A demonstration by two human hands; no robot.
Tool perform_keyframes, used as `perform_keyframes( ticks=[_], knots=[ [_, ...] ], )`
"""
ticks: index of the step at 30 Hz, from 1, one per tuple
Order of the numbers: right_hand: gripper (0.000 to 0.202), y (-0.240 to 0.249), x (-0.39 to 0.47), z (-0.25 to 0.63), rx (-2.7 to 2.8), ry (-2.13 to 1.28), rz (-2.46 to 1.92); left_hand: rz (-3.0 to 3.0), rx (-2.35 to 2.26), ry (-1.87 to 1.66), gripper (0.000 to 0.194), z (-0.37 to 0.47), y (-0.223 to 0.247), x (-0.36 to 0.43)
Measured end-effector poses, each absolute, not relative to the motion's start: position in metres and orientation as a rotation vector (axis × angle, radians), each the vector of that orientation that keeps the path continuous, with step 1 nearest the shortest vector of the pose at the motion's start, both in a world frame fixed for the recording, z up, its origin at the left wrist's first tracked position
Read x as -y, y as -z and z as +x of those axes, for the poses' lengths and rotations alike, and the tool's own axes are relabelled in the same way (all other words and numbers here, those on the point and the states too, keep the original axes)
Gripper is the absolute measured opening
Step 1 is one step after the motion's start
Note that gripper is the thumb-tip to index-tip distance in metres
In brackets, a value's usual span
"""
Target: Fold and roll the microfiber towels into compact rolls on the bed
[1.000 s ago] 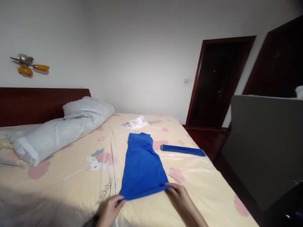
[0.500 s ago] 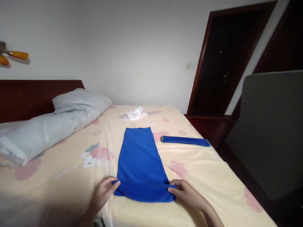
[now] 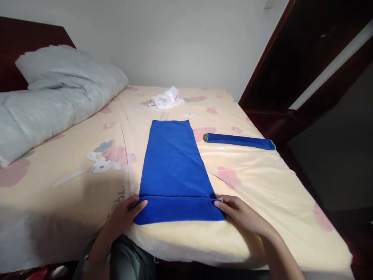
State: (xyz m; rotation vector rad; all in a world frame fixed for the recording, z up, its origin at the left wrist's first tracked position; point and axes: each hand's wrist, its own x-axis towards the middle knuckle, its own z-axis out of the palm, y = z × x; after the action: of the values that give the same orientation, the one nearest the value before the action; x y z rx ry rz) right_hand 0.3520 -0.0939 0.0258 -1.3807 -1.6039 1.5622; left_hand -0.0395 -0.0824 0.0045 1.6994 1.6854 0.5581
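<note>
A long blue cloth point(image 3: 175, 159) lies flat on the bed, its near end folded over into a band with a stitched edge. My left hand point(image 3: 126, 213) pinches the left corner of that folded edge between thumb and fingers. At the right corner, my right hand point(image 3: 237, 210) pinches the same edge. Both hands rest close to the bed's front edge. To the right of the cloth lies a rolled blue cloth point(image 3: 240, 141) with green trim at its ends, touched by neither hand.
A crumpled white plastic bag point(image 3: 166, 98) sits beyond the cloth on the patterned bedsheet point(image 3: 262, 186). A bunched grey quilt point(image 3: 67, 93) lies at the left by the dark headboard point(image 3: 32, 42). The bed's right edge drops to a dark floor area.
The view has tilted downward, so the bed appears higher. The folded band now lies flatter and straighter, with both hands still gripping its corners.
</note>
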Motion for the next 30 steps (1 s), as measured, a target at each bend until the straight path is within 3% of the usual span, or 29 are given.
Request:
perform_keyframes(
  ticks=[9,14,22,30],
  knots=[
    [0.045,-0.022,0.102,0.362,1.737,-1.475,-1.607,1.73,-1.604,-0.187,0.046,-0.057,-0.013,0.096],
    [0.046,-0.021,0.105,0.363,1.654,-1.527,-1.592,1.683,-1.695,-0.185,0.038,-0.046,-0.023,0.1],
    [0.039,-0.015,0.099,0.358,1.748,-1.279,-1.772,1.772,-1.731,-0.179,0.033,-0.04,-0.023,0.094],
    [0.036,-0.011,0.097,0.367,1.733,-1.37,-1.796,1.83,-1.729,-0.125,0.028,-0.043,-0.015,0.092]
  ],
)
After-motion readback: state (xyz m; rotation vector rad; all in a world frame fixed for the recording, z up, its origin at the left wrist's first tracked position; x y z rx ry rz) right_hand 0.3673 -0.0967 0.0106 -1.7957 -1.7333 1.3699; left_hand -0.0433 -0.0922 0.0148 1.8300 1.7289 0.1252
